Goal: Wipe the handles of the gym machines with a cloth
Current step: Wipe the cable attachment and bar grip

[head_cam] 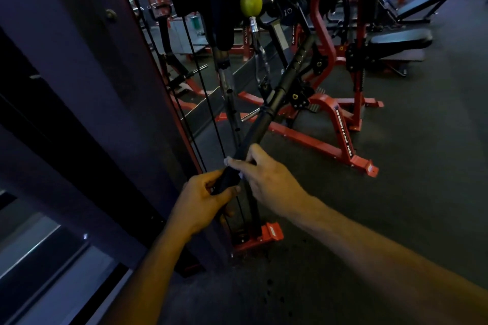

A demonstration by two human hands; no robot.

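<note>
Black rubber handle bar (pixel 264 113) is seen from the head camera, long axis slanting up and away to the right. Its near end is grasped by the left hand (pixel 203 200). A white cloth (pixel 229 161) is pinched around the bar by the right hand (pixel 266 179), just above the left. Unwiped length likely lies further up.

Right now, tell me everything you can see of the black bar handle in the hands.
The black bar handle is long and round, with a rubbery-looking segmented grip, slanting from lower left to upper right before the red machines. The left hand grips its near end; the right hand pinches a bit of white cloth against it just above. Its far end is lost in darkness.
</note>
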